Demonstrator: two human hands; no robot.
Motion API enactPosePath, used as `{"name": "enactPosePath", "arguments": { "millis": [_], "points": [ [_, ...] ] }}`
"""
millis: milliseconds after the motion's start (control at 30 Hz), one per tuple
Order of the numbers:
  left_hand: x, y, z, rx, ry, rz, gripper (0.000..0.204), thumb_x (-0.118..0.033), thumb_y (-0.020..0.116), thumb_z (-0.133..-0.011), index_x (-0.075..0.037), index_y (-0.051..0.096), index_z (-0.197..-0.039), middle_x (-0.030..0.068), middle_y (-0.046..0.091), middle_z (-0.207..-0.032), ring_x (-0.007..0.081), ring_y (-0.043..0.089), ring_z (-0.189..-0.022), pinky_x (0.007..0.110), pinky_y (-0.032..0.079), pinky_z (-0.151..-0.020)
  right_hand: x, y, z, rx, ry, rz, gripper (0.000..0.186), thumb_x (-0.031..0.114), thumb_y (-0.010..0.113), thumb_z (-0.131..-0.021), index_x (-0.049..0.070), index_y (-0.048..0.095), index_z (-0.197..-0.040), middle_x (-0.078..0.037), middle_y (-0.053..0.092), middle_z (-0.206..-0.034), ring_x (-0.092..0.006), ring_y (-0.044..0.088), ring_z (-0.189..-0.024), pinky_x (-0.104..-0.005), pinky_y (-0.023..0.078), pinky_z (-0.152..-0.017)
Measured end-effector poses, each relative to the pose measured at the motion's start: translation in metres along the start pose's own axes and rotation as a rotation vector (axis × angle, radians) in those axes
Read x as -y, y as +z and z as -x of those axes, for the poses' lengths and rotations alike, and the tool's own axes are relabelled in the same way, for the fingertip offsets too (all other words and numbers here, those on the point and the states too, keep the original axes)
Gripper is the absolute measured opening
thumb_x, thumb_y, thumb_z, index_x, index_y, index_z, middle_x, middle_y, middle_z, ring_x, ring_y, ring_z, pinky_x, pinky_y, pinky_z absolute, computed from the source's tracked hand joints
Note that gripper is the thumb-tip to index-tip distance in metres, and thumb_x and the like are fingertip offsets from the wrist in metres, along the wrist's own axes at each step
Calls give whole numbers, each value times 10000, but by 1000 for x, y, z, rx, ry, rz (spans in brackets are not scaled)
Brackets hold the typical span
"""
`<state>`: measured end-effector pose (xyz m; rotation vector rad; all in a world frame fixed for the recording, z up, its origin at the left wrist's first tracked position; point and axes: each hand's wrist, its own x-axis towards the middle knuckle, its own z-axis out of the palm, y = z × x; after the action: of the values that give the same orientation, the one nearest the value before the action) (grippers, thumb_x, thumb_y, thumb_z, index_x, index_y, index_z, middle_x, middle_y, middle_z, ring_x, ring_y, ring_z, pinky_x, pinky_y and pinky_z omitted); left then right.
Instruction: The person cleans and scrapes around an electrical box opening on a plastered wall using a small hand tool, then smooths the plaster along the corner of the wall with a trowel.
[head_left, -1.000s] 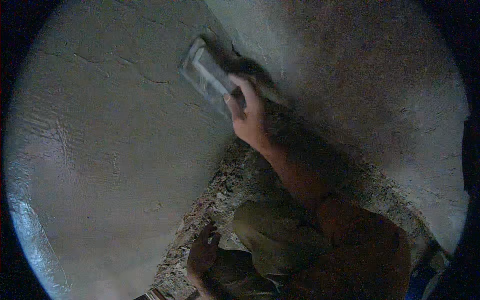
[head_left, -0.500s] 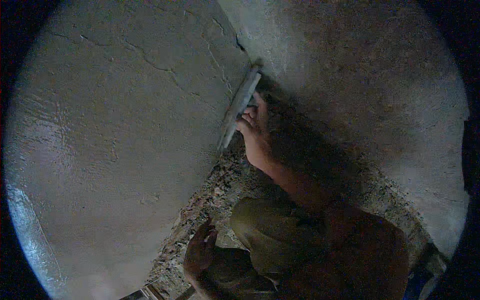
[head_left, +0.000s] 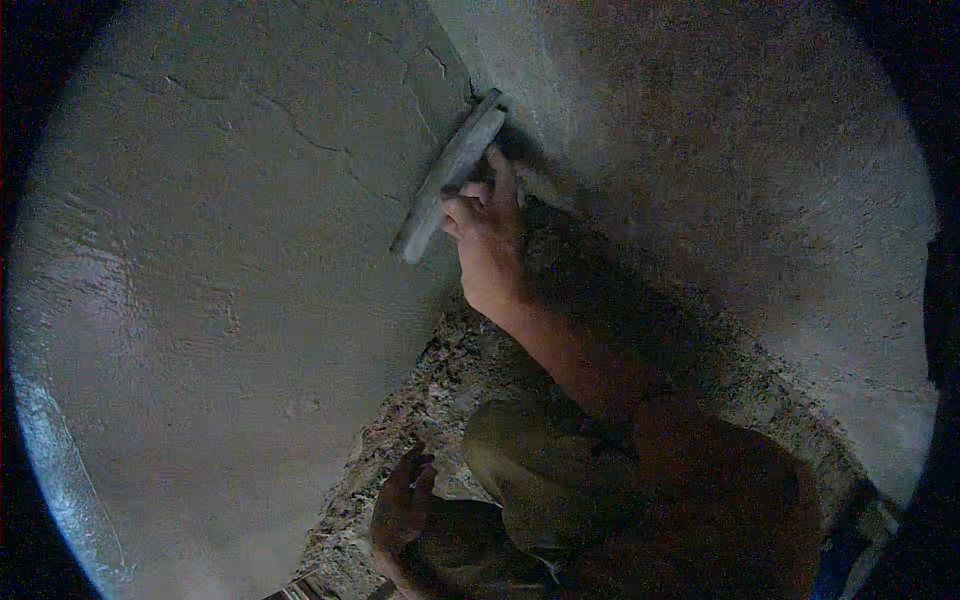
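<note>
My right hand (head_left: pixel 485 230) grips a long, flat plastering trowel (head_left: pixel 450 180) by its handle, which my fingers mostly hide. The grey blade lies tilted against the wet plastered wall (head_left: pixel 230 330) on the left, its upper end close to the corner where two walls meet. Low in the view, my left hand (head_left: pixel 400 505) rests by my bent leg, its fingers loosely spread and slightly curled, with nothing visible in them.
A second rough wall (head_left: pixel 740 150) rises on the right, with my arm's dark shadow beneath it. Rubble-strewn ground (head_left: pixel 400 410) runs along the wall's foot. My bent knee (head_left: pixel 520 450) is in the middle. A dark blue object (head_left: pixel 840 570) sits at lower right.
My right hand has moved the trowel up and left along the wall, toward the upper part of the corner. My left hand has barely moved.
</note>
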<state>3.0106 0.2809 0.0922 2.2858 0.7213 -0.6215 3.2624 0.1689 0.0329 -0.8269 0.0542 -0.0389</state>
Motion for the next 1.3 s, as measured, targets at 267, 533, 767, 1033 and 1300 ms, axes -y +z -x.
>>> {"name": "enactPosePath", "arguments": {
  "millis": [267, 533, 767, 1033, 1300],
  "points": [
    [25, 7, -9, 3, 66, 39, 445, -285, 458, -952, -58, 406, -1331, 166, 556, -1212, 255, 547, -1115, 377, 468, -865, 27, 31, -10, 67, -227, 20, 643, 20, 543, -818, 123, 243, -1377, -61, 492, -994, -170, 505, -921, -329, 428, -826],
    [10, -3, -4, 8, 35, 47, 434, -283, 455, -951, -43, 424, -1311, 173, 572, -1184, 280, 560, -1097, 372, 457, -880, 1, -1, 19, 88, -92, -47, 656, 32, 508, -811, 110, 215, -1393, -58, 487, -998, -156, 486, -943, -301, 411, -831],
    [20, 0, -11, 31, 76, 77, 413, -266, 438, -952, -23, 454, -1285, 184, 590, -1151, 296, 568, -1084, 373, 450, -892, -29, -19, 1, -8, -73, 0, 607, 77, 502, -829, 116, 234, -1373, -66, 479, -1029, -156, 475, -901, -308, 418, -817],
    [6, -2, -13, 53, 45, 83, 452, -281, 429, -953, -41, 390, -1335, 184, 562, -1202, 301, 548, -1117, 382, 436, -917, 9, 19, 1, 34, -140, -48, 598, 72, 523, -825, 102, 259, -1360, -72, 470, -1069, -168, 477, -946, -325, 424, -824],
    [27, -4, -15, 53, 129, 27, 447, -270, 423, -951, -55, 386, -1341, 183, 562, -1196, 298, 560, -1087, 386, 427, -928, -53, -30, 27, 80, -214, -129, 600, 88, 548, -809, 120, 268, -1338, -43, 458, -1016, -158, 458, -942, -318, 381, -843]
  ]
}}
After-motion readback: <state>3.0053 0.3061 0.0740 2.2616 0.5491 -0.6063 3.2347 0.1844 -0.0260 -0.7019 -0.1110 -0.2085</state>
